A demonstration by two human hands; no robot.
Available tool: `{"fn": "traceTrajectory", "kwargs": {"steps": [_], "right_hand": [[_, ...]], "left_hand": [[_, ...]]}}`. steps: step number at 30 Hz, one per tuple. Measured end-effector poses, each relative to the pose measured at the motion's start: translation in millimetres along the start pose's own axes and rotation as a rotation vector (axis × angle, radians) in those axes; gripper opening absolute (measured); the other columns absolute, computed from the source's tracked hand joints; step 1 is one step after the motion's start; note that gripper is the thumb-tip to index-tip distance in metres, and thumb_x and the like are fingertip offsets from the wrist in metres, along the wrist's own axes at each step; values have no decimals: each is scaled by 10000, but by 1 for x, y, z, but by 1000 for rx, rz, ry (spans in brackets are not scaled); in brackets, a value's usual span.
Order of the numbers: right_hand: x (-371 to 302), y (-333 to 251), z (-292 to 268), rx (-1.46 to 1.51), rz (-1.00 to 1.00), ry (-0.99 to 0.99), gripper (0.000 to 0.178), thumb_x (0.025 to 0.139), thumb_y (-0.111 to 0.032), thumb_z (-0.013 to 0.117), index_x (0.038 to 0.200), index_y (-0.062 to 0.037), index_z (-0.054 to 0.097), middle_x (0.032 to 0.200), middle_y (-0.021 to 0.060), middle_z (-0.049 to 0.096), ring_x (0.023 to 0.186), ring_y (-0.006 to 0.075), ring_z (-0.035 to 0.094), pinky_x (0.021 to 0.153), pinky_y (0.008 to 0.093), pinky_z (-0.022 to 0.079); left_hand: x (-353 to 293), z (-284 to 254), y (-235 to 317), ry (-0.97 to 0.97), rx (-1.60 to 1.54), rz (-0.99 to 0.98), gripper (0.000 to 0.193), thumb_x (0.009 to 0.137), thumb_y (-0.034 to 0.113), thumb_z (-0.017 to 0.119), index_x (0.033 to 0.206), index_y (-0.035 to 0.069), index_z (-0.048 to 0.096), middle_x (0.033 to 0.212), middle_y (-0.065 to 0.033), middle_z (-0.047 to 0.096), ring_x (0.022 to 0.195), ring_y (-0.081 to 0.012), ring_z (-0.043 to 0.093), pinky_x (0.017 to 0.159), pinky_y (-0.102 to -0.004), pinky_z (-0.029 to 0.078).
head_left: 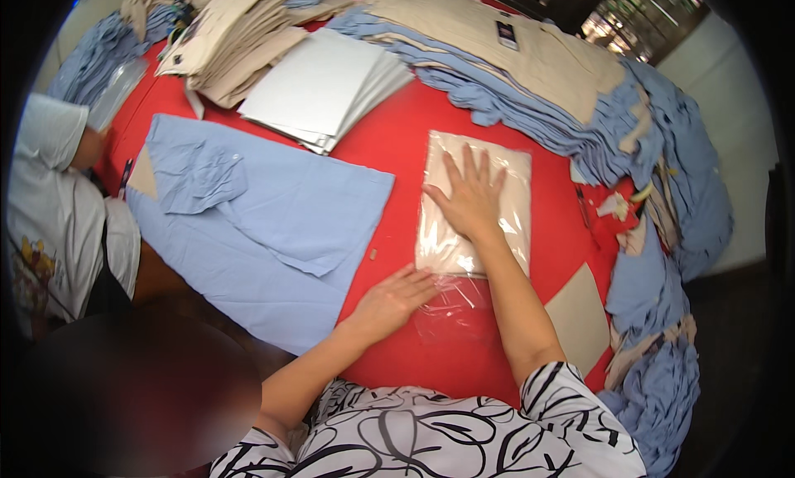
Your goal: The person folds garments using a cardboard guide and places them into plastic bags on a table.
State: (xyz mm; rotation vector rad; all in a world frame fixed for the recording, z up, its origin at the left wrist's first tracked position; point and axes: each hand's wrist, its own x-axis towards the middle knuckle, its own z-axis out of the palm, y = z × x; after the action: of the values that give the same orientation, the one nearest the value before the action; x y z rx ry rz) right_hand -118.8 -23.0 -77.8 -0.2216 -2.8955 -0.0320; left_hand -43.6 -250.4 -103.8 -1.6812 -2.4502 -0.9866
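A folded beige garment in a clear plastic bag [515,205] lies flat on the red table in front of me. My right hand [472,190] rests on its upper part, palm down with the fingers spread. Near the bag's lower left corner, my left hand [397,296] lies with fingers stretched out, the fingertips at the plastic edge. The bag's loose transparent end [457,308] extends below the garment toward me. Left of the bag, a light blue garment [331,201] is spread on the table with a sleeve folded across it.
White card sheets [315,81] lie stacked at the far side, beside folded beige garments [240,39]. A tall pile of beige and blue garments [513,52] fills the far right. One grey-beige board [580,317] sits near my right forearm. Another person [66,221] is at the left edge.
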Motion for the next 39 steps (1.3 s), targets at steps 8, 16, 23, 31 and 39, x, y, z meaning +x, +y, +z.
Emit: {"fn": "traceTrajectory", "kwargs": {"steps": [8, 16, 23, 31, 39], "right_hand": [[-26, 50, -19, 159, 242, -11, 751, 946, -602, 453, 1537, -165, 302, 1600, 175, 215, 1489, 396, 113, 1160, 637, 39], [-37, 78, 2, 391, 303, 36, 760, 937, -596, 479, 1540, -172, 290, 1602, 168, 206, 1488, 380, 133, 1168, 607, 106], [-107, 60, 3, 155, 386, 35, 775, 935, -569, 507, 1539, -140, 280, 1603, 166, 203, 1491, 350, 153, 1163, 626, 73], [-33, 35, -35, 68, 303, 143, 783, 902, -636, 506, 1514, -173, 354, 1596, 148, 235, 1480, 382, 159, 1151, 651, 59], [-14, 11, 6, 63, 333, 43, 781, 899, -639, 501, 1523, -200, 336, 1592, 154, 244, 1481, 412, 120, 1136, 678, 37]], "left_hand": [[3, -8, -6, -55, -10, -55, 453, 788, -40, 599, 1209, 111, 673, 1308, -33, 633, 1297, -214, 530, 1173, -504, 282], [11, -11, -15, -123, -47, -38, 435, 828, -38, 581, 1220, 128, 674, 1313, -21, 629, 1320, -203, 506, 1195, -519, 210], [16, -19, -28, -113, -78, 20, 420, 819, -12, 616, 1213, 122, 672, 1235, -35, 663, 1261, -216, 548, 1158, -533, 248], [41, -29, -31, -188, -77, 292, 734, 657, -47, 625, 1376, 57, 519, 1436, -113, 492, 1330, -269, 464, 1109, -484, 343], [16, -35, -42, -355, -16, 232, 652, 737, -5, 590, 1383, 17, 503, 1480, -127, 460, 1399, -265, 396, 1170, -449, 297]]}}
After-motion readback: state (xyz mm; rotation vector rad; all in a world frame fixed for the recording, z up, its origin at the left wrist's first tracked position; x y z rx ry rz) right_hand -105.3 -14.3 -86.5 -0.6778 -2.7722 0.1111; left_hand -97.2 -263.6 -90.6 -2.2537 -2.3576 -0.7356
